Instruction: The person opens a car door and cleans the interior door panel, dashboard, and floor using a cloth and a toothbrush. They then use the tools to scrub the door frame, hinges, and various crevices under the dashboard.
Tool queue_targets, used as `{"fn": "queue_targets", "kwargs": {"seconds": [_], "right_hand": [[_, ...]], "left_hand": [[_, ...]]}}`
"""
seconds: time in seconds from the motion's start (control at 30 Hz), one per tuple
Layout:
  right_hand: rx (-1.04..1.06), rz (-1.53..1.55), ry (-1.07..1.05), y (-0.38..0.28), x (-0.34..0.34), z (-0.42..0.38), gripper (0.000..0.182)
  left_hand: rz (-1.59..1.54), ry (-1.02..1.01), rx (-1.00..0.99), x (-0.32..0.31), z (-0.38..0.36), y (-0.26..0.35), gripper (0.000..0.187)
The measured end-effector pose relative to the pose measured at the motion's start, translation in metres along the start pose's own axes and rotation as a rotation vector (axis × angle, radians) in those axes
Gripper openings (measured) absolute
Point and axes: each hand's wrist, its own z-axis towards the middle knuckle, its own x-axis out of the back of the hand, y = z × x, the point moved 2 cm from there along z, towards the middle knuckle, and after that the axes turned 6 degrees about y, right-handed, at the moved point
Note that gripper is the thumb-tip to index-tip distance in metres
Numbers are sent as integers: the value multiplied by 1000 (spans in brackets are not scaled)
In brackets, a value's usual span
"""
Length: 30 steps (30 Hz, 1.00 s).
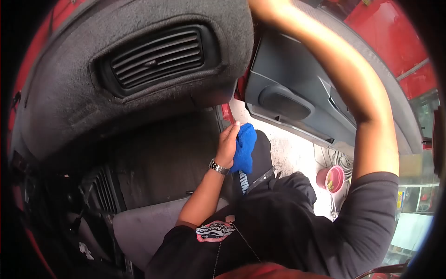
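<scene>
My left hand (226,145), with a metal watch on its wrist, is closed around a bunched blue microfiber cloth (245,148). It is held low, below the end of the grey fuzzy-covered dashboard (172,100), near the open door side. The dashboard's black air vent (158,58) is up and to the left of the cloth. My right arm stretches up across the view. At the top edge my right hand (269,10) is partly cut off, close to the dashboard's outer corner. Its fingers are hidden, so I cannot see whether it grips anything.
On the right stands the open car door with its dark panel (288,74). A pink bucket (330,179) sits on the pale ground beside a coiled hose or cable (343,161). To the lower left are a grey seat (144,228) and the dark floor mat (162,158).
</scene>
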Motion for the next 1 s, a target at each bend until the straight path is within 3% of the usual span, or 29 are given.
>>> {"fn": "queue_targets", "kwargs": {"seconds": [0.03, 0.1, 0.2, 0.3, 0.37, 0.43, 0.5, 0.63, 0.77, 0.8, 0.9, 0.97, 1.0], "right_hand": [[150, -201, -30, 2, 9, -2, 24], [25, -160, 322, 9, 22, -20, 12], [54, -134, 535, 10, 67, -68, 14], [-338, 75, 356, -4, 37, -132, 17], [-450, 441, 358, -24, -11, -169, 15], [-815, 1033, 71, -64, -42, -190, 9], [-908, 1219, 41, -95, -84, -197, 15], [-893, 1207, 376, -113, -100, -148, 28], [-1038, 1250, 592, -121, -123, -99, 24], [-982, 1181, 719, -118, -130, -87, 22], [-814, 938, 670, -97, -132, -77, 22], [-820, 725, 202, -81, -93, -85, 16], [-778, 680, 187, -70, -82, -84, 17]], "left_hand": [[-13, -22, 31, 3, -4, -1, 37], [-4, 17, 9, 4, -3, 4, 36], [24, 53, -16, 1, 5, 2, 35], [43, 50, 16, -1, 1, 0, 35], [61, 37, 47, 1, 1, 2, 35], [86, 76, 40, 7, 3, 2, 35], [86, 103, 53, 7, 1, 1, 34], [117, 164, 37, 10, 9, -8, 32], [115, 129, 65, 9, 14, -20, 31], [113, 143, 68, 10, 17, -23, 31], [137, 142, 104, 19, 21, -28, 32], [137, 116, 98, 19, 23, -29, 32], [143, 139, 122, 11, 22, -22, 32]]}}
